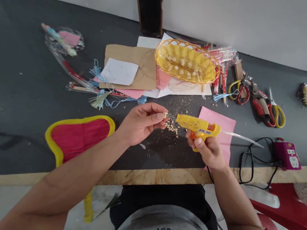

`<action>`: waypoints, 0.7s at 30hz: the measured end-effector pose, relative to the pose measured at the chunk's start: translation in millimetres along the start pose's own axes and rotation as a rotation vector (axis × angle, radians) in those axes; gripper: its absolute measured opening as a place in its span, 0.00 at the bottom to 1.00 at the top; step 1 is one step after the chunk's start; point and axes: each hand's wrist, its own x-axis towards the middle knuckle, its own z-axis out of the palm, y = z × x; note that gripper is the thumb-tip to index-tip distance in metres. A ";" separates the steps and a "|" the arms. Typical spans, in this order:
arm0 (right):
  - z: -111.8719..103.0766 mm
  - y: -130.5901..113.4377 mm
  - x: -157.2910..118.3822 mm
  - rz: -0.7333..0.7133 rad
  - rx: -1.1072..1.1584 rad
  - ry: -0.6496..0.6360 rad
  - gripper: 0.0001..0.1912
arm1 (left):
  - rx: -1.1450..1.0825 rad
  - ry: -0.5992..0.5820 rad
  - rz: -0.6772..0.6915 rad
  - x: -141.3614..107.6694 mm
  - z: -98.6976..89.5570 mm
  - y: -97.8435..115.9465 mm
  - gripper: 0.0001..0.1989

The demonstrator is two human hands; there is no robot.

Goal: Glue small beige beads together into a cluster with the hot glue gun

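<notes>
Above the worktop (pixel 24 107), right hand (pixel 212 151) grips the yellow glue gun (pixel 192 123), nozzle (pixel 173 117) pointing at a pale cluster (pixel 165 115) pinched by the left hand (pixel 142 121)!

Your dark grey table (pixel 14 59), edged along your side in pale wood, carries a scatter of pale bits (pixel 172 128), a pink sheet (pixel 228 123), brown cardboard (pixel 146 72), yellow-and-red-handled scissors (pixel 272 101) and, to your right, a purple box (pixel 286 154).

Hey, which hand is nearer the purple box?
Right. The right hand, gripping the yellow glue gun, is left of the purple box; the left hand is farther left.
</notes>
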 end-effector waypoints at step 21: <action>-0.8 -3.1 1.7 0.001 -0.042 -0.022 0.17 | -0.024 -0.001 0.000 0.1 -0.1 -0.1 0.10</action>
